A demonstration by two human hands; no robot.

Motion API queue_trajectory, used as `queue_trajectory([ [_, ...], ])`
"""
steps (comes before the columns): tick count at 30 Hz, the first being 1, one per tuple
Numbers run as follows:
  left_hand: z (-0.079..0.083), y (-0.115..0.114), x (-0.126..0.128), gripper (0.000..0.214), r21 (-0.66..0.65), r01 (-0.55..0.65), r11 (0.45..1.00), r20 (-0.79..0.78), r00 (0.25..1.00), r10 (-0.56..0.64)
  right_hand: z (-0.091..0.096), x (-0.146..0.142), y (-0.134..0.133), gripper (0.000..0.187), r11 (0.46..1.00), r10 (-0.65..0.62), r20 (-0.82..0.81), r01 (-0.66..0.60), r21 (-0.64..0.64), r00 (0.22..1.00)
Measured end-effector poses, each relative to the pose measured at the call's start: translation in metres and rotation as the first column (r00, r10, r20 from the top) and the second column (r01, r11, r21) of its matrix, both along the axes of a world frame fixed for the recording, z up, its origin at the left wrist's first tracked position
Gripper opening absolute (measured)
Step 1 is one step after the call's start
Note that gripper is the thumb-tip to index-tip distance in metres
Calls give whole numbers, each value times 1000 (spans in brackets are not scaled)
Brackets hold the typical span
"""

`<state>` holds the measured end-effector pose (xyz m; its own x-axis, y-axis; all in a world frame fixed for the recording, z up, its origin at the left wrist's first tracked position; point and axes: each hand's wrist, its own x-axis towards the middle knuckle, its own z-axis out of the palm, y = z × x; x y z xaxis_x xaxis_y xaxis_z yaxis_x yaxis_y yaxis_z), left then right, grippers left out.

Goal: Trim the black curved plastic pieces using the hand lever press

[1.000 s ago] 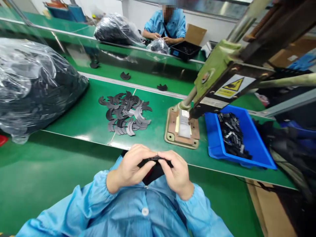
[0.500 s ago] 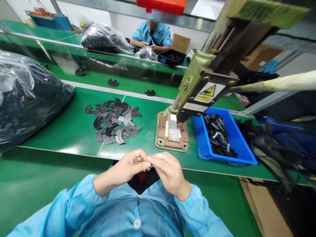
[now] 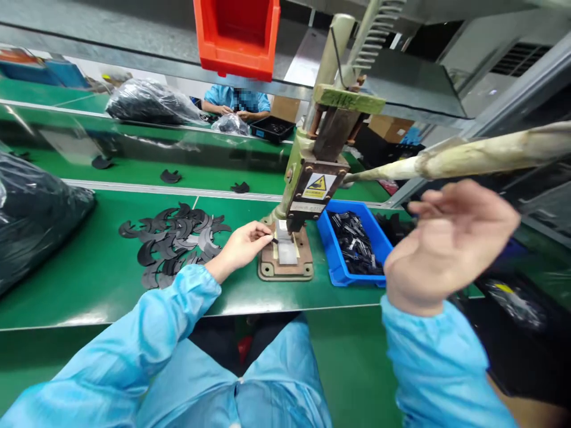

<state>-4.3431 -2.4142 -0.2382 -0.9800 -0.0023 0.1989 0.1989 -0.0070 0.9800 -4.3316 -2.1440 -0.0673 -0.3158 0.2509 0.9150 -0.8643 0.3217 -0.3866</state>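
My left hand [image 3: 244, 245] pinches a small black part [image 3: 275, 241] between thumb and fingertips. It holds the part's end over the silvery metal block [image 3: 288, 254] on the base of a green hand press [image 3: 292, 160], just below the ram. My right hand [image 3: 446, 246], smeared by motion, is raised on the right with its fingers loosely bent and nothing visible in it. It is just below the press's long pale lever [image 3: 473, 153], apparently apart from it.
Curved black pieces [image 3: 154, 246] lie piled on the green table left of the press. A blue bin [image 3: 336, 276] of small black parts stands right of it. A large bagged bundle [image 3: 35, 220] sits far left. An orange bin [image 3: 238, 50] hangs overhead. A co-worker [image 3: 259, 101] sits opposite.
My hands have parted from near my chest: the left has moved forward to the press with the small part, the right up and right towards the lever. The view has shifted.
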Motion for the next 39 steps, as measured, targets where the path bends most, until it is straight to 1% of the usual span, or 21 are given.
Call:
queue_trajectory([
  [2, -4, 8, -15, 22, -187, -67, 980, -76, 996, 54, 36, -9, -9, 38, 987, 159, -79, -161, -18, 984],
  [3, -5, 12, -19, 19, -305, -82, 949, -119, 992, 48, 52, -12, -14, 35, 971, 238, -75, -238, 9, 968],
  [5, -6, 15, -25, 15, -525, -96, 846, -201, 980, -13, 73, -15, -22, 25, 936, 348, -35, -346, 59, 937],
  [7, -5, 15, -28, 17, -657, -94, 748, -259, 960, -107, 82, -16, -24, 19, 921, 384, -5, -383, 67, 923],
  [9, -5, 13, -30, 20, -708, -92, 700, -307, 933, -187, 81, -14, -21, 20, 923, 381, 17, -382, 40, 924],
  [11, -3, 11, -32, 21, -731, -96, 676, -339, 910, -237, 73, -9, -15, 17, 923, 381, 49, -383, 40, 923],
  [14, -1, 8, -33, 20, -752, -98, 652, -349, 898, -267, 51, 3, -6, 17, 929, 357, 59, -361, 77, 932],
  [17, 1, 9, -31, 21, -749, -96, 656, -357, 892, -277, 17, 19, -1, 23, 952, 289, 50, -292, 91, 956],
  [21, 2, 14, -25, 21, -729, -94, 678, -349, 903, -251, -39, 30, 2, 32, 980, 136, 45, -141, 144, 990],
  [23, 3, 13, -23, 23, -730, -63, 681, -314, 915, -252, -61, 25, 2, 34, 987, 109, -36, -104, 120, 993],
  [25, 6, 3, -23, 26, -756, -32, 654, -272, 924, -270, -74, 16, 1, 40, 991, 127, -155, -120, 58, 980],
  [26, 9, -8, -22, 29, -782, -30, 622, -253, 928, -273, -78, 11, 0, 45, 991, 133, -202, -131, 27, 970],
  [27, 13, -21, -22, 31, -817, -39, 576, -232, 936, -266, -80, 6, 1, 49, 990, 139, -235, -140, 11, 962],
  [28, 18, -39, -22, 32, -855, -55, 515, -206, 948, -241, -82, 2, 1, 52, 989, 146, -253, -149, 10, 956],
  [30, 30, -81, -22, 34, -927, -79, 367, -137, 981, -135, -85, -3, 4, 55, 988, 156, -252, -155, 23, 955],
  [31, 36, -104, -22, 34, -954, -64, 292, -87, 994, -67, -86, -4, 6, 56, 987, 158, -255, -157, 24, 954],
  [32, 41, -125, -21, 37, -971, -32, 235, -33, 999, -2, -89, -4, 7, 57, 987, 161, -262, -160, 25, 952],
  [34, 47, -162, -18, 47, -982, 75, 175, 87, 994, 61, -93, -5, 9, 57, 986, 163, -265, -163, 20, 950],
  [35, 48, -175, -15, 54, -980, 119, 159, 128, 990, 51, -95, -4, 10, 57, 986, 162, -261, -163, 19, 952],
  [37, 43, -188, -7, 66, -976, 174, 129, 170, 985, -40, -97, -3, 10, 55, 987, 161, -240, -162, 16, 957],
  [39, 36, -188, 1, 71, -979, 176, 107, 158, 975, -157, -98, -2, 10, 54, 987, 160, -224, -159, 22, 961],
])
